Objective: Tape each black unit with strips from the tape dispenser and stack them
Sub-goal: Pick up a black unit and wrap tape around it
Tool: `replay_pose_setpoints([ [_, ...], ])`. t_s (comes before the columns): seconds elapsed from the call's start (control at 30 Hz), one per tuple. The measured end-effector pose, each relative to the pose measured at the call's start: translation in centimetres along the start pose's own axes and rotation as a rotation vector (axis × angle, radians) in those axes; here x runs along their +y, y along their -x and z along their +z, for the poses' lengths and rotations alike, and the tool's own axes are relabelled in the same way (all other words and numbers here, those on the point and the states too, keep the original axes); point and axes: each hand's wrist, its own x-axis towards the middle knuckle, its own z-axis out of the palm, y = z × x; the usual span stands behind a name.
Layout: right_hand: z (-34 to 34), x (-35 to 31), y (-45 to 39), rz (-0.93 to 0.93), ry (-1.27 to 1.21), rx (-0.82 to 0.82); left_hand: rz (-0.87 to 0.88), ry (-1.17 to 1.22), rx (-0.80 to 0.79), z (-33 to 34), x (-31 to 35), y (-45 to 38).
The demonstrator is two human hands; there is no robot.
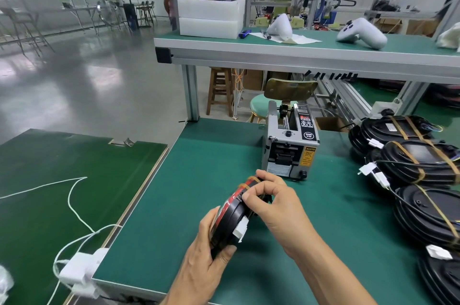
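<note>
Holding 1 black unit (232, 215) on its edge above the green table (199, 168), I am at the taping step. My left hand (204, 255) grips it from below, and my right hand (268, 201) has its fingers curled over the top rim, pressing an amber strip (250, 181) there. The tape dispenser (290, 145) stands just behind. Next, I think, the strip must be smoothed down flat, then the unit goes to the taped stack (418, 168) at the right.

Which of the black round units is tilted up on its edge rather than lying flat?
The black round unit held between both hands, left hand and right hand; the taped black units at right lie flat.
</note>
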Motion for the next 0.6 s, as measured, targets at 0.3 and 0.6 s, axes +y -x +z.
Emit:
replay_pose_setpoints([
  [0.3, 0.14, -0.36, 0.10, -0.015, 0.059, 0.028, -0.006, 0.004, -0.014, -0.06, -0.07, -0.01],
  [0.6, 0.31, -0.45, 0.09, -0.002, 0.062, 0.035, -0.018, 0.004, -0.006, -0.06, -0.02, 0.09],
])
